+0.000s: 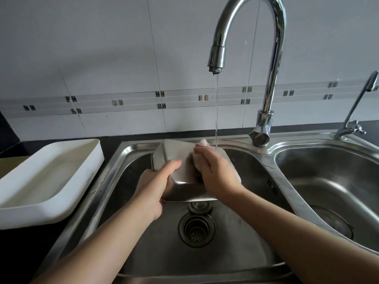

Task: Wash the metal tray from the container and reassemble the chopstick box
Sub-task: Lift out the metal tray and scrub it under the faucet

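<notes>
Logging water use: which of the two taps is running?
The tall gooseneck tap in the middle: a thin stream falls from its spout. The small tap at far right shows no water.

Faucet above metal tray, open basin below

light: soft, even | glare: faucet chrome | edges: wide-angle bowing | focus: slightly soft

Your left hand and right hand are bare, and so are both forearms to the view's edge.
</notes>
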Demonstrator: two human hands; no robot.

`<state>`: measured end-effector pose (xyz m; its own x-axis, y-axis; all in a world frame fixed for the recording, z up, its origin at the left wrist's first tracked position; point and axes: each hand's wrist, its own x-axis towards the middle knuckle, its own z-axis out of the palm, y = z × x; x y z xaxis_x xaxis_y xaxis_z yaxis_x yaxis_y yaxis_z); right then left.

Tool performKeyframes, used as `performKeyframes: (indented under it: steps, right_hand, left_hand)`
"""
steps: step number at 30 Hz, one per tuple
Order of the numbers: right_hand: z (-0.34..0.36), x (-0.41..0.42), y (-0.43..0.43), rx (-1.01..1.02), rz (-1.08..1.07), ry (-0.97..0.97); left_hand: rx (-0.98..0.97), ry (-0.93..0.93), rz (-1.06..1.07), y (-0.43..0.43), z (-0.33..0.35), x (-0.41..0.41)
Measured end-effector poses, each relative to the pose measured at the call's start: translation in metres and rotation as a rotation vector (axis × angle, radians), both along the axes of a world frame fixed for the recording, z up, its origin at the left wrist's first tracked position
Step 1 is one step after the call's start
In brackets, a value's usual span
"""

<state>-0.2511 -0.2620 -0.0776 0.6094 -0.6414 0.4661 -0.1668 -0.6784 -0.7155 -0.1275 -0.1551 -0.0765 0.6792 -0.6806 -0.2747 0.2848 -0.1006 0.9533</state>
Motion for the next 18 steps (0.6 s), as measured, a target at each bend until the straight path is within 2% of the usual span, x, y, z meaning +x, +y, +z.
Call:
performKeyframes:
  steps: [4, 7, 10, 13, 18]
  right_hand:
    - [0.0, 0.008, 0.025, -0.132, 0.207, -0.112]
    - [0.001, 0.005, 0.022, -0.217, 0.18, -0.088]
    - [0.002, -0.002, 0.006, -0.274, 0.083, 0.03]
    - [-0.001, -0.009, -0.013, -0.217, -0.054, 0.067]
    - [-0.004, -0.019, -0.041, 0.07, -0.279, 0.078]
  left_hand:
    - [-0.006, -0.038, -0.039, 0.001, 0.002, -0.002]
    - [-0.028, -0.05, -0.036, 0.001, 0.005, -0.002]
    - [-0.078, -0.017, -0.02, 0.0, 0.007, 0.0]
    - [-0.097, 0.044, -0.019, 0.0, 0.007, 0.003]
    - [-0.109, 0.013, -0.078, -0.002, 0.004, 0.006]
